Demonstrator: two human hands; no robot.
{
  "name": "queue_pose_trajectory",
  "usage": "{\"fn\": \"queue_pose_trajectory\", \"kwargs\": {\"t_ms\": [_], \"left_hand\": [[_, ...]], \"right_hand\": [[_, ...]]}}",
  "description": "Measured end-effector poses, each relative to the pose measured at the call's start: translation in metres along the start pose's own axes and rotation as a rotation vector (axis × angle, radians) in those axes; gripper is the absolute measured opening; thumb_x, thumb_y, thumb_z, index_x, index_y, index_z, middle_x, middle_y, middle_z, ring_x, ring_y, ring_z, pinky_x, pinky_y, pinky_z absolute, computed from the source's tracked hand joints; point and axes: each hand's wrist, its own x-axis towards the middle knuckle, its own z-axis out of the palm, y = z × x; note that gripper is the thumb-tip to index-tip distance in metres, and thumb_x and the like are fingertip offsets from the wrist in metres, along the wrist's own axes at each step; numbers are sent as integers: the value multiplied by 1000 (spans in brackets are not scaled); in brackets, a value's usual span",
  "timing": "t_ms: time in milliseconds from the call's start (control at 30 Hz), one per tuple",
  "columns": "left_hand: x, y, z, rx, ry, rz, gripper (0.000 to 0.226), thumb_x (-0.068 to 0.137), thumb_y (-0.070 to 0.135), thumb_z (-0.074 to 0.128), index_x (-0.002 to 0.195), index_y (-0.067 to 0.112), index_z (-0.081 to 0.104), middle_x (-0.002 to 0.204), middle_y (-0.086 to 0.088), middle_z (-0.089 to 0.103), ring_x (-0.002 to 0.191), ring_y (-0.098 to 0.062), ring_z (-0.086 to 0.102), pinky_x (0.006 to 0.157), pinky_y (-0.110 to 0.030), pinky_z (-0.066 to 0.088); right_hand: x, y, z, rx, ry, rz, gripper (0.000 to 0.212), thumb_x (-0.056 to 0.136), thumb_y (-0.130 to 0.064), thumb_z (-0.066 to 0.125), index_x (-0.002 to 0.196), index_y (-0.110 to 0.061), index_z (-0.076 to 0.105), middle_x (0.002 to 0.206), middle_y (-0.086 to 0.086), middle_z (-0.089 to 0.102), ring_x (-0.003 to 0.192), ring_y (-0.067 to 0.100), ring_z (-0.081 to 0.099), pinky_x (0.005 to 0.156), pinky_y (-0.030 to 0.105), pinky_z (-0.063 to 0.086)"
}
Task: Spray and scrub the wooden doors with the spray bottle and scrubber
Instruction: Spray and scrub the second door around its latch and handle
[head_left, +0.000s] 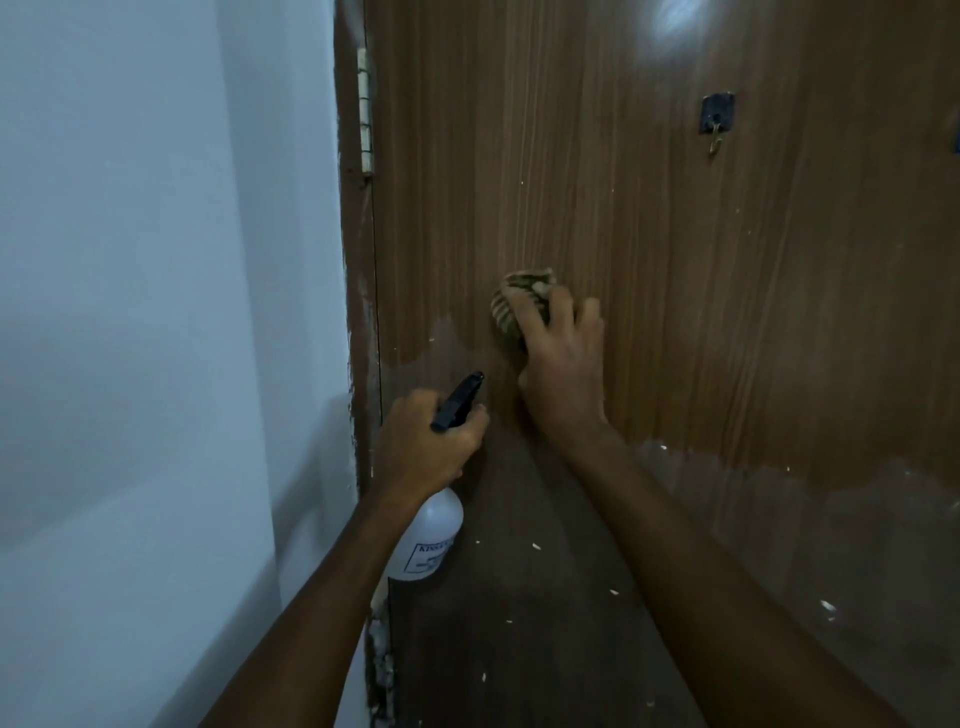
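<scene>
My left hand (423, 447) grips the spray bottle (427, 540) by its black trigger head, nozzle aimed at the wooden door (649, 218), white body hanging below my fist. Just beyond, my right hand (563, 364) presses the scrubber (519, 301) flat against the panel, fingers curled over it. I judge this the scrubbing step; next I need firm strokes upward into the dry grain (the lower part looks dull and wet). Farther off: a hinge (366, 109), a hook (717, 122), the pale wall (156, 260).

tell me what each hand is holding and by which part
Left hand grips the spray bottle by its neck under the black trigger head; right hand presses the scrubber against the door.
</scene>
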Motion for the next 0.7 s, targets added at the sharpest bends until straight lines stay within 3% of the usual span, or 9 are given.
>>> {"fn": "queue_pose_trajectory", "kwargs": {"t_ms": [100, 200, 267, 333, 500, 600, 700], "left_hand": [[3, -3, -5, -9, 11, -18, 30, 100, 28, 72, 83, 4, 73, 69, -11, 74, 49, -20, 69, 53, -44, 61], [4, -5, -13, 28, 39, 1, 32, 102, 29, 69, 74, 14, 73, 65, -5, 74, 43, -10, 64, 51, -31, 56], [3, -8, -19, 25, 62, -1, 31, 103, 28, 69, 74, 19, 72, 65, -1, 73, 43, -8, 63, 50, -25, 54], [2, -8, -23, 7, 102, -29, 31, 102, 34, 69, 75, 19, 73, 65, 4, 74, 44, -9, 65, 56, -30, 58], [3, -12, -32, 10, 210, -47, 41, 85, 53, 61, 71, 16, 73, 64, 0, 73, 49, -21, 68, 61, -51, 64], [-3, -17, -37, 19, 263, 14, 43, 86, 55, 60, 70, 16, 72, 61, -1, 71, 51, -25, 68, 56, -51, 61], [-8, -21, -44, 60, 265, 37, 49, 84, 62, 56, 71, 17, 71, 61, -2, 70, 53, -27, 68, 56, -53, 61]], "right_hand": [[-28, -19, 13, 24, -40, 20, 65, 82, -9, 65, 145, -15, 52, 142, 17, 45, 109, 33, 42, 86, 44, 46], [-83, -26, 23, 68, -212, -250, 67, 79, -15, 79, 142, -15, 55, 143, 14, 47, 109, 30, 45, 87, 40, 42], [-76, -20, 24, 84, -249, -418, 65, 79, -19, 83, 139, -15, 56, 138, 13, 46, 106, 28, 45, 83, 39, 43], [-40, -19, 27, 62, -209, -408, 71, 77, -21, 84, 142, -18, 54, 138, 13, 47, 106, 28, 43, 82, 40, 44], [8, -46, 36, 58, -64, -65, 66, 81, -9, 66, 146, -16, 53, 140, 17, 50, 107, 32, 44, 83, 42, 43], [-39, -61, 50, 85, -180, -251, 62, 83, -22, 73, 142, -20, 56, 141, 12, 48, 112, 29, 44, 88, 40, 40], [-49, -62, 56, 80, -282, -441, 71, 74, -27, 86, 138, -20, 56, 139, 10, 48, 111, 27, 42, 88, 39, 42]]}}
